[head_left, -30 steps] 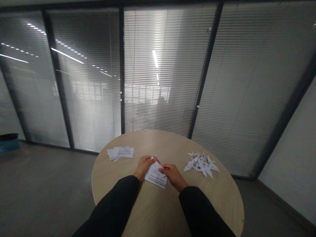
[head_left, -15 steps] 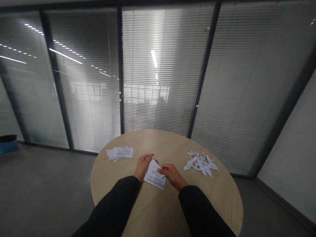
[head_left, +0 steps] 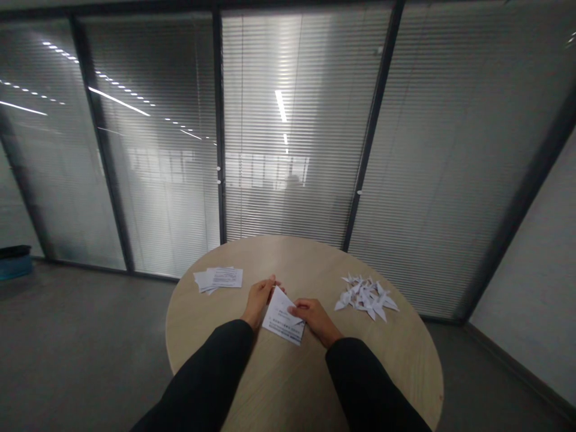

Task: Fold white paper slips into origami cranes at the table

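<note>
Between my hands is a printed sheet of paper (head_left: 284, 330), with a corner folded over its upper right part. My right hand (head_left: 315, 319) is closed on the sheet's right side, thumb and fingers pinching the folded flap. Along the upper left edge lies my left hand (head_left: 260, 301), its fingers bent around the sheet's top corner; some fingertips are hidden behind the paper. The sheet is just over the round wooden table (head_left: 288, 390).
A loose stack of printed paper sheets (head_left: 225, 277) lies on the table's left side. On the right is a pile of several folded white paper cranes (head_left: 366, 297). Behind the table stands a glass partition with blinds (head_left: 288, 204). A blue bin (head_left: 15, 264) is at the far left.
My left fingers have shifted slightly up and left at the paper's top corner. The sheet has turned a little; my right hand keeps its pinch, barely moved.
</note>
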Motion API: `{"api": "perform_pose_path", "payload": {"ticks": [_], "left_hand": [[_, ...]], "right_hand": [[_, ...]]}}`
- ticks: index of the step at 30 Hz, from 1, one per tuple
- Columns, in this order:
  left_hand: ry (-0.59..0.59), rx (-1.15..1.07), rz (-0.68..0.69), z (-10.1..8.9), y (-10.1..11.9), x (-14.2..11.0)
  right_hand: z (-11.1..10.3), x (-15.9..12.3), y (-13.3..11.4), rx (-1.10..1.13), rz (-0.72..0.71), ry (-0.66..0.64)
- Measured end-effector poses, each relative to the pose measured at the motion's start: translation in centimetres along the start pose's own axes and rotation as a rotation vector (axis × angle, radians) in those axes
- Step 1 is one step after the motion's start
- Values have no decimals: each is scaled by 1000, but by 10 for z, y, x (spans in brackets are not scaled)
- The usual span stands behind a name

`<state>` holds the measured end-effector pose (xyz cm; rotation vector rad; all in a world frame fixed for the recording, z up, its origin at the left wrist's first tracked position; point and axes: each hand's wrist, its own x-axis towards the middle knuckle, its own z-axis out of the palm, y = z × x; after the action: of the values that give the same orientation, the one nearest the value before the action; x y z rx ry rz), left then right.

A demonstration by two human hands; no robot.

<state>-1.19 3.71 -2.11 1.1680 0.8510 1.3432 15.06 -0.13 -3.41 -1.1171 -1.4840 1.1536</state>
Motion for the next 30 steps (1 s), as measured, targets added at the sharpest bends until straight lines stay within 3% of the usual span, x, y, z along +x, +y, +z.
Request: {"api": "perform_pose_path", "payload": {"ticks": [4,20,26,30], "left_hand": [[-31,143,37,0,1,-1],[7,166,90,1,4,-7],[61,346,125,-1,1,-3],[-22,282,51,1,0,-3]], "right_hand": [[1,-1,-3,-16,4,7],[4,-3,-9,-39,27,-27],[4,-3,-10,-55,20,-35],[3,-3,-9,-75,6,-11]]}}
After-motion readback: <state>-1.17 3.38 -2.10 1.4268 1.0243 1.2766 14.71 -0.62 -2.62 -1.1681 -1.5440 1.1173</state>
